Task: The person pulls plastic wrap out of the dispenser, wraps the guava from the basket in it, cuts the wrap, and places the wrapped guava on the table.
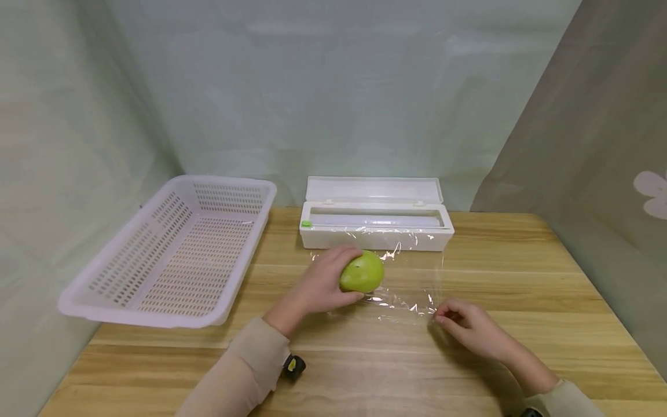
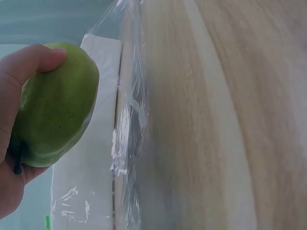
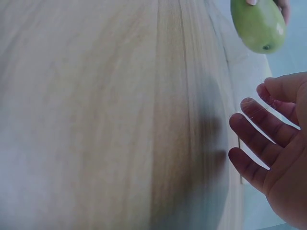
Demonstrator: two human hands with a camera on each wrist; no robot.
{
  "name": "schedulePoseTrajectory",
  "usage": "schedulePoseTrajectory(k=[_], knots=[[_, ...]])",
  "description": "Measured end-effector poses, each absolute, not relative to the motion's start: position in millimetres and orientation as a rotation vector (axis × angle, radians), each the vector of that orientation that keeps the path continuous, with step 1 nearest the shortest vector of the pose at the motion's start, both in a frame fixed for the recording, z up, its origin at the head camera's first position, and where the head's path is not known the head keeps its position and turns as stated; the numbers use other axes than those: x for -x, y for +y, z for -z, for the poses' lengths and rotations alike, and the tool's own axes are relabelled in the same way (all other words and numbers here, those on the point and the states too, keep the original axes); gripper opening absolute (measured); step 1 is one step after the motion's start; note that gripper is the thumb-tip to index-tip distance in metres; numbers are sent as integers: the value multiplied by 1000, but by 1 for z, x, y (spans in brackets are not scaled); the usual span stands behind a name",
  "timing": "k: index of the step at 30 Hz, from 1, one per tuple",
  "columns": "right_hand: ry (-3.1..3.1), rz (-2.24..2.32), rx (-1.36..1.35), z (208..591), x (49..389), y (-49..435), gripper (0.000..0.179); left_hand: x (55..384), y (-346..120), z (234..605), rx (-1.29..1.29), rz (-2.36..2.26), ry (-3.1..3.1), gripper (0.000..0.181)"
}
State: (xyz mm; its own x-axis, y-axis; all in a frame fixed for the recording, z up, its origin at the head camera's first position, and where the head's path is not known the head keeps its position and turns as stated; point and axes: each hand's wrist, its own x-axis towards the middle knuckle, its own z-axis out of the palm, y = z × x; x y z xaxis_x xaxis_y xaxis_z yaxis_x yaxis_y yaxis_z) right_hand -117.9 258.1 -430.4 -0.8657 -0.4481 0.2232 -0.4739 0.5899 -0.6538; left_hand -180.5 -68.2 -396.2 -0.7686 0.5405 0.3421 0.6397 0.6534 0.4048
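My left hand [image 1: 325, 282] grips a green pear [image 1: 363, 272] over the clear plastic wrap [image 1: 401, 301], thumb on one side and fingers on the other. Up close in the left wrist view, the pear [image 2: 60, 105] has speckled skin and a short dark stem. At the wrap's near right corner, my right hand [image 1: 471, 327] pinches its edge between thumb and index finger. Its other fingers are spread in the right wrist view. From the white wrap dispenser [image 1: 377, 238], whose lid [image 1: 372, 190] stands raised, the wrap stretches toward me; a roll [image 1: 375, 220] lies inside.
A white plastic basket [image 1: 245, 255] with slotted walls stands on the left of the wooden table [image 1: 521, 278]. A green slider [image 1: 306, 223] sits at the dispenser's left end. Pale sheeting [image 1: 333, 104] hangs behind the table and along its sides.
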Motion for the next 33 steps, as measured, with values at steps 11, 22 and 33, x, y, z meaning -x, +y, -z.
schedulePoseTrajectory(k=[11,22,33], knots=[[-2797,-1178,-796,427,117,257,8,185,-54,399,1032,725,-2680,75],[-2793,-1175,-806,427,117,257,7,191,-39,405,1050,719,-2751,80],[-2802,-1165,-799,428,117,258,7,189,-29,404,1095,676,-2826,81]])
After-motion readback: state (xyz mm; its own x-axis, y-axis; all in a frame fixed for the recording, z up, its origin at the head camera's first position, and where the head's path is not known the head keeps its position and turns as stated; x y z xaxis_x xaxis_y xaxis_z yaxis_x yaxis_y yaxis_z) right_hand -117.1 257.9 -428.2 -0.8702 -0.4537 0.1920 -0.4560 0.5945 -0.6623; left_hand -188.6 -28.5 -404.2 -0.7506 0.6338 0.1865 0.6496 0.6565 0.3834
